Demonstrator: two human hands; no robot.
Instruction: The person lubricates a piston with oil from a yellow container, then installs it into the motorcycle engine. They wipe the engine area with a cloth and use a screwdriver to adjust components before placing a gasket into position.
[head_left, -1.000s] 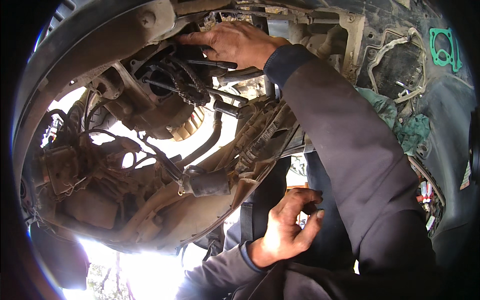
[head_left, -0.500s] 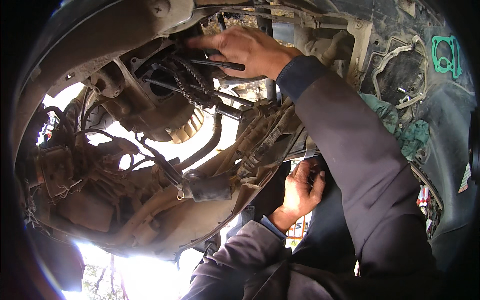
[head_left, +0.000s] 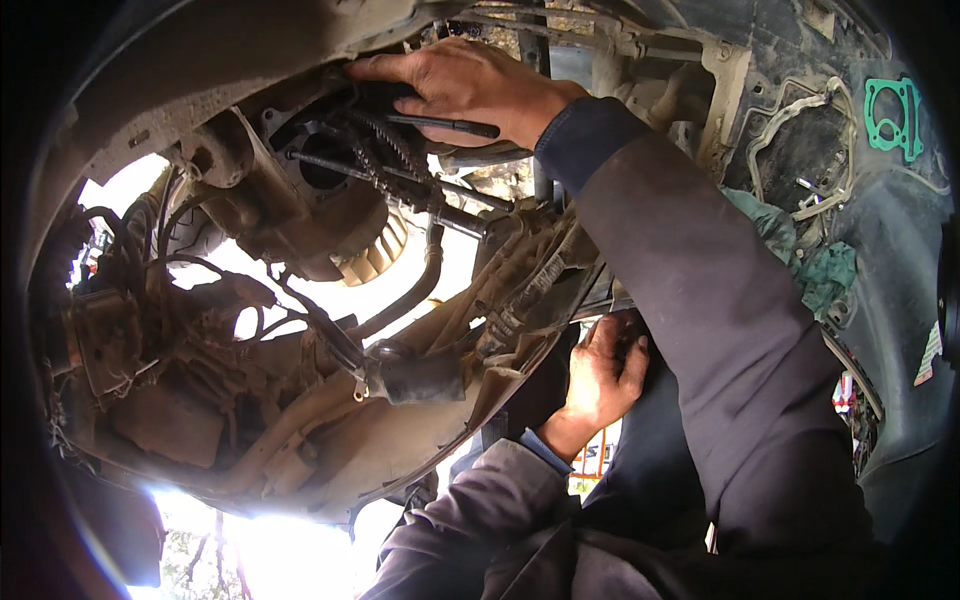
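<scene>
Reaching over the exposed engine (head_left: 290, 225), my right hand (head_left: 470, 92) has its index finger stretched out to the left, its tip at the dark upper edge of the opening. The thumb sits lower, apart from that finger; nothing shows in the hand. Below it, long metal studs (head_left: 455, 127) stick out beside a hanging chain (head_left: 380, 150). My left hand (head_left: 603, 378) is curled beside the lower edge of the vehicle body, near my dark trouser leg. Its fingertips are in shadow, and whatever they grip is hidden.
A green gasket (head_left: 893, 120) and a crumpled green cloth (head_left: 825, 275) lie on the dark panel at right, near a pale gasket-like ring (head_left: 765, 140). A finned fan (head_left: 375, 255) sits under the engine. Cables and hoses (head_left: 320, 320) hang at left.
My right hand has shifted slightly left and up, its index fingertip now at the engine's upper edge. My left hand has stayed nearly in place.
</scene>
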